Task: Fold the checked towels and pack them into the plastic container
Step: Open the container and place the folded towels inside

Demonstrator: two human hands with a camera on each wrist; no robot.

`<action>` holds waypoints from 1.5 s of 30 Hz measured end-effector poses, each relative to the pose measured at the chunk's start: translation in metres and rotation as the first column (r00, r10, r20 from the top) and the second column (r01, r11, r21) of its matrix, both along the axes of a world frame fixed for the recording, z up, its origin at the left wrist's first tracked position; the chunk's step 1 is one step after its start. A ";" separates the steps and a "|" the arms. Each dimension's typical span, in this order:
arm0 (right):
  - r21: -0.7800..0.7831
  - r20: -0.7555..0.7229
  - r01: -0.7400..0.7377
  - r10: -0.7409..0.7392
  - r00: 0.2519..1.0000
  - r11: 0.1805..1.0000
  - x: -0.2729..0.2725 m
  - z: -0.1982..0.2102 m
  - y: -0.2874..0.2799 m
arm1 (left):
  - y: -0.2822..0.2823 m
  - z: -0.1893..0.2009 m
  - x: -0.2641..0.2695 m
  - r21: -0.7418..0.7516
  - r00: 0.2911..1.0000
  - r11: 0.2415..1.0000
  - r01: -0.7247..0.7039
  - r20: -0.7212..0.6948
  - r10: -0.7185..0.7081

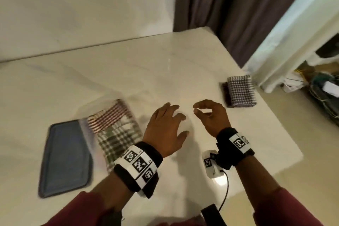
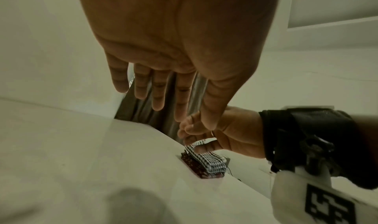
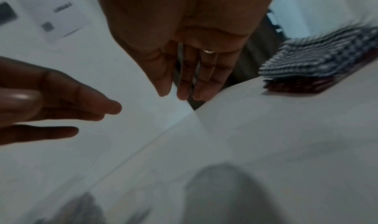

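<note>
Blue lid point(image 1: 66, 158) far left of left hand point(image 1: 166, 130). Plastic container point(image 1: 110, 130) with folded towels just left of it, walls blurred, hard to trace. Left hand spread, empty; right hand point(image 1: 211, 117) loosely curled, empty. Towel stack point(image 1: 240, 91) right of right hand, at table point(image 1: 146, 64) edge. Risk: careless grab may push stack off.

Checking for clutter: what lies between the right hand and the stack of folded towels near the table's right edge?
Nothing: in the head view only bare table separates the right hand from the towel stack.
</note>
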State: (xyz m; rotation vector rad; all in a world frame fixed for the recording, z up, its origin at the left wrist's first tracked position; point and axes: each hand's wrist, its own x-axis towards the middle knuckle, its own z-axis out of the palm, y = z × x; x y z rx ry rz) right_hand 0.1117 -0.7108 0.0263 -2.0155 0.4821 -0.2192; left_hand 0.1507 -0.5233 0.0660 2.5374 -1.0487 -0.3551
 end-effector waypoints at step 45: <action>0.806 0.227 -0.535 0.704 0.673 0.251 0.088 0.110 0.182 | 0.195 0.036 -0.006 -0.333 0.323 -0.066 -0.941 -0.820 -0.472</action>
